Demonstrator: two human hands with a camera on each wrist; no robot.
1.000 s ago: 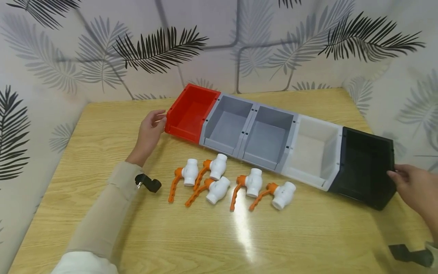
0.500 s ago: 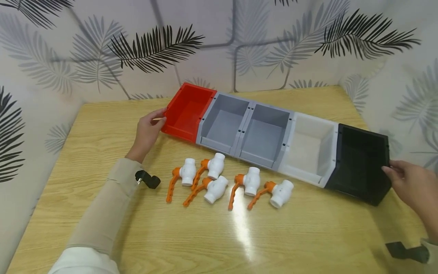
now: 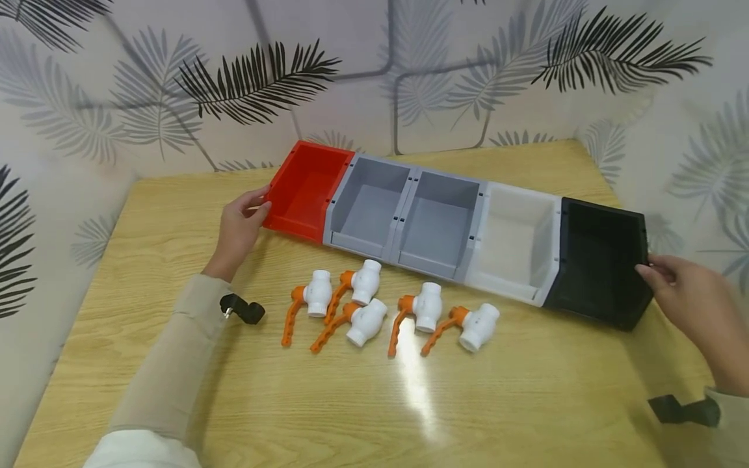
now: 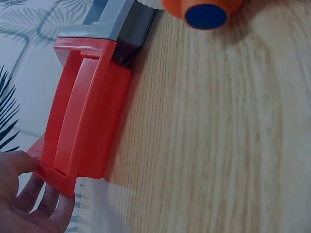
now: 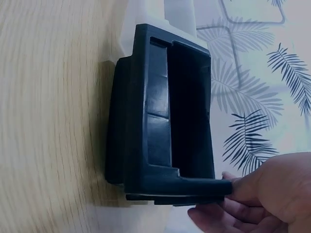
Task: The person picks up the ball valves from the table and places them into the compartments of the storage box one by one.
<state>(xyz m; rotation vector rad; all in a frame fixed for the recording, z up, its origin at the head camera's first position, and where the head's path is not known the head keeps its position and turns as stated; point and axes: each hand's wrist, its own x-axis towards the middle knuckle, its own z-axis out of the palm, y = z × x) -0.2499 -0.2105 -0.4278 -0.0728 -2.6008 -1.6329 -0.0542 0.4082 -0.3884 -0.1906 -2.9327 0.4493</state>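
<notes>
— What lies nearest us?
— Five white valves (image 3: 367,322) with orange handles, on the wooden table (image 3: 468,403), just before the joined bin row (image 3: 404,214), perhaps set there for easy reach.
— And our grip?
— Our right hand (image 3: 693,296) pinches the black bin (image 3: 603,260) by its outer rim; farther off, our left hand (image 3: 238,227) pinches the red bin (image 3: 307,192) likewise. Holding both ends probably keeps the linked row from parting.
— What's inside?
— The black one's too dark for us to tell; the white bin (image 3: 517,234), both gray bins (image 3: 374,208) and the red show bare floors.
</notes>
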